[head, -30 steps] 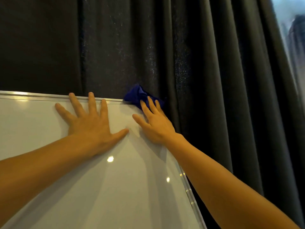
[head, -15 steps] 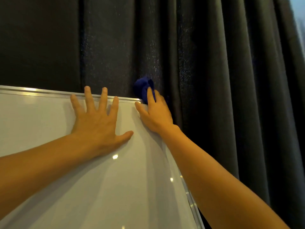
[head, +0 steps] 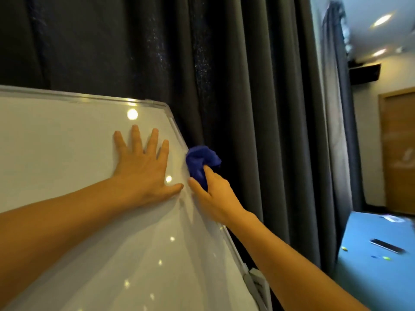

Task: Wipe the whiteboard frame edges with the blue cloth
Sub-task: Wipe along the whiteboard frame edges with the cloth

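The whiteboard (head: pixel 67 153) fills the lower left, edged by a thin silver frame (head: pixel 177 129) along its top and right side. My left hand (head: pixel 143 167) lies flat on the white surface, fingers spread, close to the right edge. My right hand (head: pixel 213 194) grips a bunched blue cloth (head: pixel 201 162) and presses it against the right frame edge, some way below the top right corner. My fingers hide part of the cloth.
Dark grey curtains (head: pixel 247 86) hang right behind the board. To the right stands a blue table (head: pixel 377 261) with a dark flat device (head: pixel 387 245) and small items on it. A wooden door (head: pixel 399 149) is farther back. A grey bracket (head: pixel 256 281) sits low on the frame.
My right hand has carried the cloth from the top right corner down along the right frame edge. The left hand slid lower on the board, and the view swung right.
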### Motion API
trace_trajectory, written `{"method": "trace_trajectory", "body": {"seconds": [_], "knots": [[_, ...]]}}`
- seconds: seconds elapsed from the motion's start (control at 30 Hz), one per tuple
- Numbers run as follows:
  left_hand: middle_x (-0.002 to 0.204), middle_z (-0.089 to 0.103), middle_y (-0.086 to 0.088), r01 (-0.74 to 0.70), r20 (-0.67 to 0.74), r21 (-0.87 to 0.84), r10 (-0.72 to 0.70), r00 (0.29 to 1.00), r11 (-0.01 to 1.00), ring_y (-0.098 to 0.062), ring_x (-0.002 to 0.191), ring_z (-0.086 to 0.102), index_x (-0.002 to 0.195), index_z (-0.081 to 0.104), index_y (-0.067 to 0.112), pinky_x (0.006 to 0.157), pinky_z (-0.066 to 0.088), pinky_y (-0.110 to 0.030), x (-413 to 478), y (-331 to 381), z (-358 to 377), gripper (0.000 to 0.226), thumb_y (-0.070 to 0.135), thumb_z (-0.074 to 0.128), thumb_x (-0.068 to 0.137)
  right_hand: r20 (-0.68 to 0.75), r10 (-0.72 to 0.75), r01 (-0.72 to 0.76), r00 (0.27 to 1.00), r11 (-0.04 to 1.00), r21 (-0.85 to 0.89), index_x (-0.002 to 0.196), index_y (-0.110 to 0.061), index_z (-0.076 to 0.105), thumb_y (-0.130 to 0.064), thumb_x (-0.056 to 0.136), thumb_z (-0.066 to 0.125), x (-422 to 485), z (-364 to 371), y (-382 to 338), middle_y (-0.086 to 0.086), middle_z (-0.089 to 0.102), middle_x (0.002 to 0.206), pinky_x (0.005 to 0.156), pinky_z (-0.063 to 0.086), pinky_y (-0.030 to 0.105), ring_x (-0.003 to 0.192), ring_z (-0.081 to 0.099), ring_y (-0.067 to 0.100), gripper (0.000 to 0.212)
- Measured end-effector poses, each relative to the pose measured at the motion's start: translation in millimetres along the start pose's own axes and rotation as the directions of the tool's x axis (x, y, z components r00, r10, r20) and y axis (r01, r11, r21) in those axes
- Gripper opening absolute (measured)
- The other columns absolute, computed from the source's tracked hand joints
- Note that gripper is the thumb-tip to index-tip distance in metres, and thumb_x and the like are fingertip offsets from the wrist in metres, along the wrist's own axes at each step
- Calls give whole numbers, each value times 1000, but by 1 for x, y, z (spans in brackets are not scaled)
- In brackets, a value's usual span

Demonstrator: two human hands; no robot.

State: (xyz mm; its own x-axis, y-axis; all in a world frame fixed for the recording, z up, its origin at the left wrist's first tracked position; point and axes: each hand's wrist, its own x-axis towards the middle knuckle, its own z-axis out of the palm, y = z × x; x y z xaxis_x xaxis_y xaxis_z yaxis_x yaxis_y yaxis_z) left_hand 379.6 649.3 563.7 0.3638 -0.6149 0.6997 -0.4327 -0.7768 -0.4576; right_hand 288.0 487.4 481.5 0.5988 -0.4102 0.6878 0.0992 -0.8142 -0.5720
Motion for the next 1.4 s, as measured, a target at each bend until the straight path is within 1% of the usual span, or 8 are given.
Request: {"method": "trace_trajectory", "body": {"seconds": [0.1,0.2,0.27,0.43,0.63,0.87,1.27,1.4], "knots": [[164,-11,-15,-38,-30,23,39,999,999,-54,143,-15,155,-4,19,106,-6,-77,-5,6,-2,116,91,14,67,-163,72,-75,984,997,-12,87,-15,58,-43,98,50,-2,-14,2,1,56,91,67,41,28,71,52,12,31],[165,-7,-14,-42,-61,18,43,997,999,-54,144,-13,155,0,19,107,-7,-75,-8,5,-5,115,90,13,67,-295,129,-105,947,990,98,107,-12,52,-26,95,58,4,-5,-9,3,45,112,77,45,29,85,51,14,19],[165,-4,-15,-49,-80,20,50,996,999,-53,144,-11,155,2,20,109,-6,-74,-11,2,-1,114,90,12,66,-325,180,-113,928,970,213,127,-21,39,-24,89,63,4,10,-16,4,36,131,94,45,35,111,47,22,45],[165,-4,-15,-120,-76,-20,118,990,993,-53,145,-10,156,1,20,109,-8,-73,-27,5,7,114,89,6,65,-186,177,-190,966,980,-58,154,-41,5,-68,88,41,3,38,-26,7,8,165,117,23,56,147,16,35,80],[165,-10,-16,-257,-9,53,258,966,965,-54,144,-12,155,-5,19,107,-5,-77,-57,24,25,112,89,8,69,-248,246,-284,937,950,-131,156,-29,7,-83,82,21,-86,67,31,-2,-1,167,120,-7,43,152,-13,21,93],[165,-12,-12,-351,47,29,349,936,936,-54,144,-14,154,-11,20,102,-9,-80,-74,56,38,107,87,4,72,-188,342,-350,921,936,-15,148,-51,-14,-81,85,24,-129,75,27,-4,8,167,119,23,57,150,17,27,80],[165,-10,-13,-485,73,65,481,874,872,-53,145,-12,155,-10,23,103,-9,-80,-88,94,61,102,85,4,74,-208,396,-414,895,909,-53,141,-66,-14,-84,85,16,-272,127,53,-38,-24,150,111,-10,29,140,-30,-7,65],[165,-10,-13,-528,61,75,525,849,846,-54,145,-11,155,-11,24,103,-11,-79,-94,96,57,106,87,1,71,-288,707,-700,646,699,145,144,-61,-6,-79,86,30,-320,118,95,-10,1,166,123,12,49,152,3,18,71]]}}
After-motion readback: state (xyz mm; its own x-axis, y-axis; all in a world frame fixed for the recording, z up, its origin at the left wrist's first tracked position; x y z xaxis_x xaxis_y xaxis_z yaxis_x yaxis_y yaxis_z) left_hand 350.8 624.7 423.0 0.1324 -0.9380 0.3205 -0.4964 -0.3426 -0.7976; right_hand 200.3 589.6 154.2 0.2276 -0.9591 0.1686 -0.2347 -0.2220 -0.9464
